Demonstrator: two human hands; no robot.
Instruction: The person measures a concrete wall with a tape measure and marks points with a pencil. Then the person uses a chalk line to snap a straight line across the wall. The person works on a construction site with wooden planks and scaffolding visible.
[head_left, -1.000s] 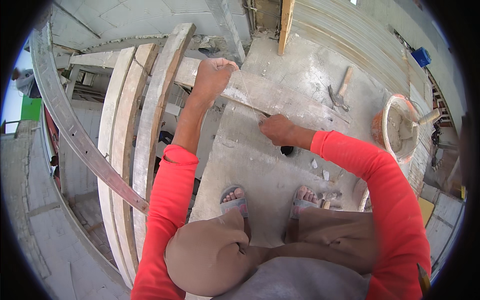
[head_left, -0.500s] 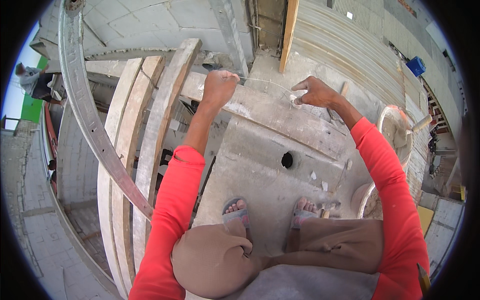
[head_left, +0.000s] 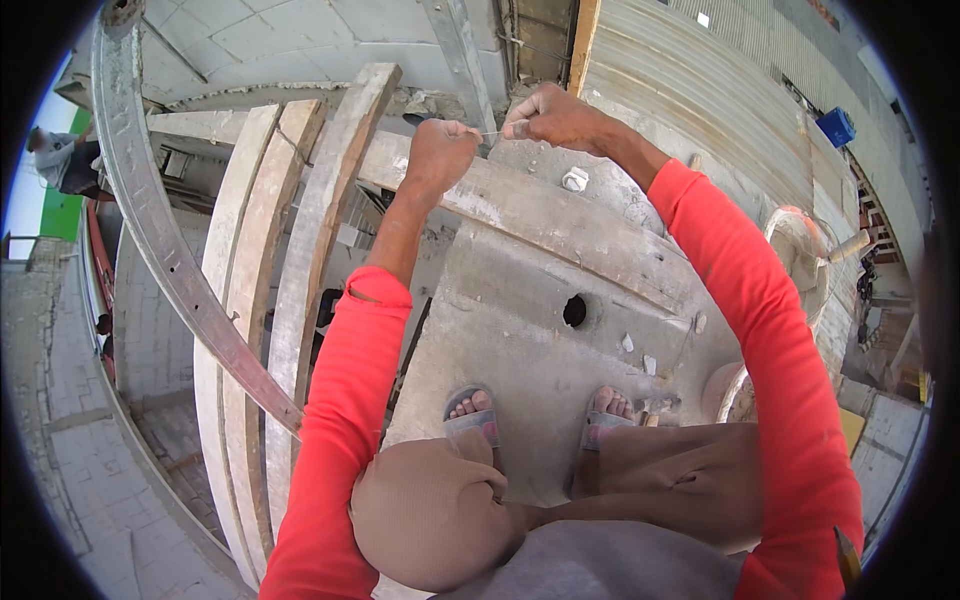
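My left hand [head_left: 440, 157] is closed in a pinch above the wooden beam. Close to its right, my right hand [head_left: 562, 120] is also pinched, knuckles outward. A short stretch of thin pale string [head_left: 491, 133] runs between the fingertips of both. Below my right hand is a small white lump [head_left: 575, 179], perhaps a wound bundle of string; I cannot tell if it lies on the concrete or hangs. The beam [head_left: 560, 230] crosses beneath my hands, dusted with white.
Several planks [head_left: 330, 210] and a curved metal bar [head_left: 185, 270] stand at left, beside a drop. The concrete slab [head_left: 500, 330] under my feet has a round hole [head_left: 575, 310]. A mortar bucket [head_left: 797, 250] with a handled tool is at right. Far left is another person [head_left: 65, 160].
My right hand has moved left and up, close to my left hand, shortening the string between them. The white lump now shows apart from my right fingers. My left hand has barely moved.
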